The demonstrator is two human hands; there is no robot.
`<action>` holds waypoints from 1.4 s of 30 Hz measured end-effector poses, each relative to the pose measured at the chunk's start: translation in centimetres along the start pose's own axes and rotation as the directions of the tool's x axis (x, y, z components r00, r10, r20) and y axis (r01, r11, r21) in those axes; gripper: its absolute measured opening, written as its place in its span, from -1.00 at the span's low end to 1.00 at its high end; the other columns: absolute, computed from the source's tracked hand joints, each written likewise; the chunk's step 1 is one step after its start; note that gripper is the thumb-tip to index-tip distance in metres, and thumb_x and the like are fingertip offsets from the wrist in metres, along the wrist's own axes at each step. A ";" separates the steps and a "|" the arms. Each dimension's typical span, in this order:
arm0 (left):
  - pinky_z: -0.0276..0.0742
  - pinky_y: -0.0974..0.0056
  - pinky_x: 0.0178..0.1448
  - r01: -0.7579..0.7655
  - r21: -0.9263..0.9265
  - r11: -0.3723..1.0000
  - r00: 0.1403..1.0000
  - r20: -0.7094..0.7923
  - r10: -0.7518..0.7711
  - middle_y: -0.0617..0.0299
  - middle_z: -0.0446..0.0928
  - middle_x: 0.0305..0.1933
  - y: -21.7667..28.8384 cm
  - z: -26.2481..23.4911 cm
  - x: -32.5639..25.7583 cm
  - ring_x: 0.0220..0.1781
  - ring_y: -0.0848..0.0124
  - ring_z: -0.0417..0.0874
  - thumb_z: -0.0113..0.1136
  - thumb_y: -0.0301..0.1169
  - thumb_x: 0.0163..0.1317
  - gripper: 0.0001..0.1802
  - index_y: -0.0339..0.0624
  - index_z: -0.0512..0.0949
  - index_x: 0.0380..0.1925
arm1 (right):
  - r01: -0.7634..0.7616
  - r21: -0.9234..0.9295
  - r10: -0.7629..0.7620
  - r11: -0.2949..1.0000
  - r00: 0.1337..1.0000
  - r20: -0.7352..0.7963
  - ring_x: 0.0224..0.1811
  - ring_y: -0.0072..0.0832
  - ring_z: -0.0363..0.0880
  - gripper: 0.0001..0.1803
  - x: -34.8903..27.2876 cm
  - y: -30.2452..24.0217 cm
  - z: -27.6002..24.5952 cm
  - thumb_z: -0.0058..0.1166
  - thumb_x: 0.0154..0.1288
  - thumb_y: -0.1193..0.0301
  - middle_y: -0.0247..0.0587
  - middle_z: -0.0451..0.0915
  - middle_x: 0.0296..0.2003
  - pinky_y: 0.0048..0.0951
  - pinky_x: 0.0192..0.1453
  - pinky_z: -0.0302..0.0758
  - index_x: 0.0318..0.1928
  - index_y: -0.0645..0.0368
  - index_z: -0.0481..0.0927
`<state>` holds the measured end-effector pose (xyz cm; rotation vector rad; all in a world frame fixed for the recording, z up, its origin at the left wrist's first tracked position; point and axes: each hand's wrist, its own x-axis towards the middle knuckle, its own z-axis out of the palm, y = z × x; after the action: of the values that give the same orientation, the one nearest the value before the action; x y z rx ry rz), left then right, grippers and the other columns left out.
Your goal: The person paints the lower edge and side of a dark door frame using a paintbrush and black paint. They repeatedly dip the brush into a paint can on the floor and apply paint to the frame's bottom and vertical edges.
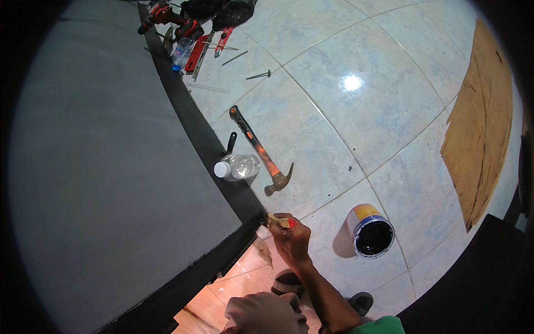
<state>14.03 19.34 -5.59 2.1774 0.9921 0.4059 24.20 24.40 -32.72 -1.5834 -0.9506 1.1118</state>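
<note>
My right hand [290,235] grips a paintbrush [281,221] with a pale handle and a red end. The brush's dark tip meets the corner of a black frame edge [245,209], which borders a large grey panel [119,167]. To the right of my hand, an open paint can [374,238] holds black paint. Beyond the hand lies a claw hammer [261,147] with a black and orange handle. Beside it, a clear bottle [240,166] with a white cap lies against the frame edge. My left hand is not visible.
A red and black cordless drill [169,21], a red utility knife [223,42], a small plastic bottle [181,54] and a bolt-like metal piece [259,74] lie at the far left on the tiled floor [317,122]. A brown wood sheet [483,122] lies at the right.
</note>
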 end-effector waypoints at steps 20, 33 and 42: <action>0.33 -0.12 0.49 0.016 -0.006 1.000 1.000 0.018 -0.016 0.43 0.75 -0.14 -0.1 -0.1 -0.3 0.19 0.25 0.69 0.25 -0.15 0.21 -0.73 0.08 0.76 -0.16 | 0.015 0.097 -0.021 0.995 0.998 0.056 -0.37 -0.28 0.75 -0.88 1.4 -1.7 -1.8 0.28 0.31 0.52 -0.04 0.73 -0.34 -0.36 -0.27 0.63 -0.18 0.28 0.71; 0.29 -0.12 0.53 0.033 -0.002 0.999 0.999 0.034 -0.033 0.45 0.76 -0.10 -0.1 -0.1 -0.3 0.22 0.27 0.68 0.25 -0.14 0.22 -0.71 0.11 0.76 -0.13 | -0.015 0.012 0.015 1.000 1.000 0.005 -0.38 -0.05 0.69 -0.86 3.0 -0.7 -0.8 0.25 0.32 0.44 0.05 0.66 -0.40 -0.19 -0.27 0.59 -0.24 0.28 0.66; 0.27 -0.13 0.55 0.044 -0.002 0.999 0.998 0.046 -0.044 0.47 0.77 -0.08 0.0 -0.3 -0.1 0.24 0.28 0.68 0.24 -0.13 0.23 -0.71 0.13 0.77 -0.11 | 0.042 0.064 -0.046 0.997 0.996 0.072 -0.43 -0.08 0.64 -0.85 3.0 -0.4 0.0 0.29 0.29 0.47 0.04 0.63 -0.42 -0.19 -0.32 0.56 -0.23 0.30 0.64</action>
<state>13.78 19.44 -5.35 2.1485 1.0114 0.3346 25.05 27.25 -32.95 -1.4730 -0.9856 1.1648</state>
